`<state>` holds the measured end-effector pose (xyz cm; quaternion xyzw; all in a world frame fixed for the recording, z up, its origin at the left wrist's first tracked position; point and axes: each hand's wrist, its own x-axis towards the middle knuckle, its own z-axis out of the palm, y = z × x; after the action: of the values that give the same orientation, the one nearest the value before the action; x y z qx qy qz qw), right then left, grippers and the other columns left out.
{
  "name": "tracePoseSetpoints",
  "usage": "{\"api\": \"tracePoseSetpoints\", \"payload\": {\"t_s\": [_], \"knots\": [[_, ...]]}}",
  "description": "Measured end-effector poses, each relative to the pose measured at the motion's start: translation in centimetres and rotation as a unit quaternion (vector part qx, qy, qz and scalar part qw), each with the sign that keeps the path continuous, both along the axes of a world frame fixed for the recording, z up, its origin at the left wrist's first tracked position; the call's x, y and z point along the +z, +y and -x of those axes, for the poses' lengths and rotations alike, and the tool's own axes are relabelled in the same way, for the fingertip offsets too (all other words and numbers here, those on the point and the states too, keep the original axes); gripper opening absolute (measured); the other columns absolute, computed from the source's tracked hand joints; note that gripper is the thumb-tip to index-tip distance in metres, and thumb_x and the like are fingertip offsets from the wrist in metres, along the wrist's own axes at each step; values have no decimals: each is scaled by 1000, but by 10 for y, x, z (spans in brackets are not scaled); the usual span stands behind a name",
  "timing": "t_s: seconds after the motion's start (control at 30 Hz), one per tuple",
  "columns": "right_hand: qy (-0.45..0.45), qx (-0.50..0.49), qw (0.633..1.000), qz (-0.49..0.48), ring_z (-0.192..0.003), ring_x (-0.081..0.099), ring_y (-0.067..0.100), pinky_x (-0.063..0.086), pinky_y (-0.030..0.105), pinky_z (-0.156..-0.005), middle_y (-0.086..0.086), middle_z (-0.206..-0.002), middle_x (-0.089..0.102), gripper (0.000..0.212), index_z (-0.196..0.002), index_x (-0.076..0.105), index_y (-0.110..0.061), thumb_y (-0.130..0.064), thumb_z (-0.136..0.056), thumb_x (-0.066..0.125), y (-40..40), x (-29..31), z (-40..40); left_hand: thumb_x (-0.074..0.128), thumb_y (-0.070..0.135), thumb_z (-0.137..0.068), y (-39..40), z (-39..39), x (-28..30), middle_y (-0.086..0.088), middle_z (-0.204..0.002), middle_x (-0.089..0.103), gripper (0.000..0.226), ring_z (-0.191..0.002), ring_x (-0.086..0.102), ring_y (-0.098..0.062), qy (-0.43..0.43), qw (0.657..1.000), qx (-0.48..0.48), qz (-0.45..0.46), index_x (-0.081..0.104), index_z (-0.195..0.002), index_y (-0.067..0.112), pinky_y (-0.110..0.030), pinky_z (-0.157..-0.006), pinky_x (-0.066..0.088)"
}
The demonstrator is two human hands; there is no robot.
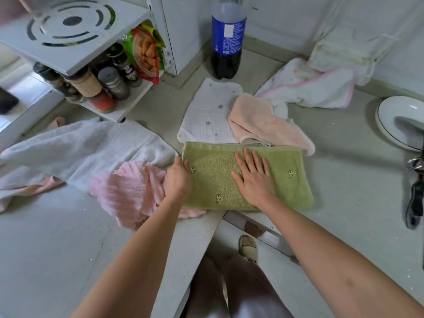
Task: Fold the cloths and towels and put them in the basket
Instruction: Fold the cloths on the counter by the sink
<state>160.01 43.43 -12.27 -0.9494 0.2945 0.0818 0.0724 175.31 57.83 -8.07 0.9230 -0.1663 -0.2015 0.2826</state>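
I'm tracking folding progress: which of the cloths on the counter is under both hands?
The green towel: right hand flat on it, left hand gripping its left edge. The others lie untouched.

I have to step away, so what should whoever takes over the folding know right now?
Left hand grips the left edge of the green towel; right hand lies flat on it.
The green towel is partly folded on the counter. Beside it: a pink cloth, a white towel, a star-print cloth, a peach towel, a pink-trimmed cloth.
No basket in view. All cloths remain to be finished and put away.
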Motion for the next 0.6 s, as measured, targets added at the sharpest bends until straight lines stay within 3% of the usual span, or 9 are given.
{"api": "tracePoseSetpoints", "payload": {"t_s": [0.17,0.23,0.27,0.33,0.4,0.5,0.6], "knots": [[28,44,998,-22,-143,-21,20,-11,41,-118,0,-155,-23,63,-149,-15,-28,-55,-93,-5,8,7,3,29,34,-103,-1,1,14,-4,-85,59,35,-77,58,-21,20,999,14,40,51,-98,8,-35,-66,45],[7,47,996,-81,-146,-13,19,-7,40,-119,1,-159,-11,61,-152,-1,-25,-52,-97,6,0,18,1,33,33,-102,-9,6,25,-2,-80,57,33,-68,55,-16,31,997,15,68,53,-95,8,-31,-57,39],[-44,30,994,-96,-147,0,21,1,41,-120,3,-160,4,58,-152,14,-21,-47,-100,19,-4,26,4,35,33,-102,-15,11,31,-2,-77,57,31,-66,54,-17,38,996,6,85,53,-94,8,-29,-54,37],[-183,-55,979,-71,-134,35,30,28,42,-113,11,-145,40,45,-137,44,-10,-31,-97,44,-14,39,20,41,35,-100,-28,23,42,0,-73,56,27,-62,51,-16,64,990,-25,123,54,-96,11,-27,-51,37],[-236,-190,953,-24,-113,50,35,41,43,-95,17,-122,53,36,-121,53,-2,-22,-91,56,-32,48,42,45,38,-98,-44,39,50,1,-75,57,25,-61,50,-14,90,984,-44,146,53,-101,15,-28,-53,38],[-169,-380,902,-112,-114,48,40,42,45,-92,22,-121,51,46,-121,45,2,-26,-88,62,-63,55,71,47,39,-98,-68,67,53,1,-87,59,26,-74,56,-17,117,982,-72,131,51,-110,16,-28,-60,39],[-113,-441,856,-245,-116,53,37,46,41,-92,20,-125,54,57,-126,42,2,-29,-85,66,-83,48,84,46,32,-99,-88,90,51,-3,-89,58,25,-71,55,-17,137,979,-105,110,47,-111,11,-28,-55,39]]}}
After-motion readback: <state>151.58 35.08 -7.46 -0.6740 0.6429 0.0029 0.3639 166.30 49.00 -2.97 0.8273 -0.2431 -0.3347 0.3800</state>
